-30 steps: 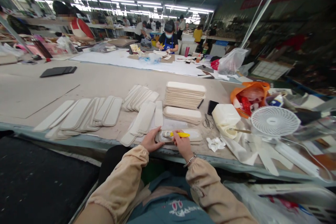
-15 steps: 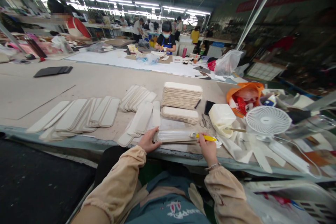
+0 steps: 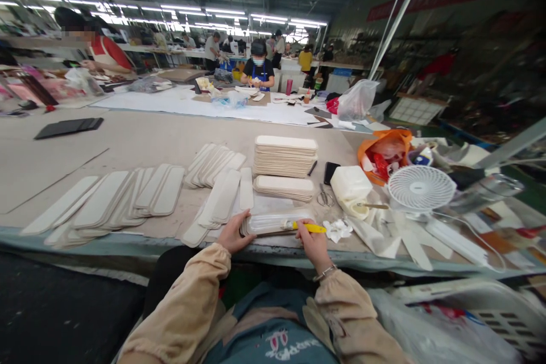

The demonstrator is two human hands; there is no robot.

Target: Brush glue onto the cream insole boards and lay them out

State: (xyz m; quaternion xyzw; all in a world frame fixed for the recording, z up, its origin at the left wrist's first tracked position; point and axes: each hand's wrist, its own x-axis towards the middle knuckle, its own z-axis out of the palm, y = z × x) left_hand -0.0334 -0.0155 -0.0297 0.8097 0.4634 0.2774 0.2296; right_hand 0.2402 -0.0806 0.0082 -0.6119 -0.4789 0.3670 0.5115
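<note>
My left hand [image 3: 235, 233] grips the left end of a small stack of long rounded pieces [image 3: 267, 222] at the table's front edge. The top piece looks wet and whitish. In my right hand [image 3: 312, 240] is a brush with a yellow handle [image 3: 315, 228], its bristles resting on the top piece near the middle. Behind them stand a tall stack of cream pieces [image 3: 285, 151] and a lower one [image 3: 284, 186]. More pieces lie fanned out [image 3: 166, 193] to the left.
To the right are scissors [image 3: 325, 199], a white container [image 3: 350, 183], crumpled white scraps [image 3: 338, 230], a white fan [image 3: 421, 189] and an orange bag [image 3: 369, 151]. Dark sheets [image 3: 68, 127] lie at the far left. A person in a blue apron [image 3: 259, 71] sits across the table.
My right hand has drawn the brush leftward along the top piece. My left hand still holds its end. The whole view has shifted a little.
</note>
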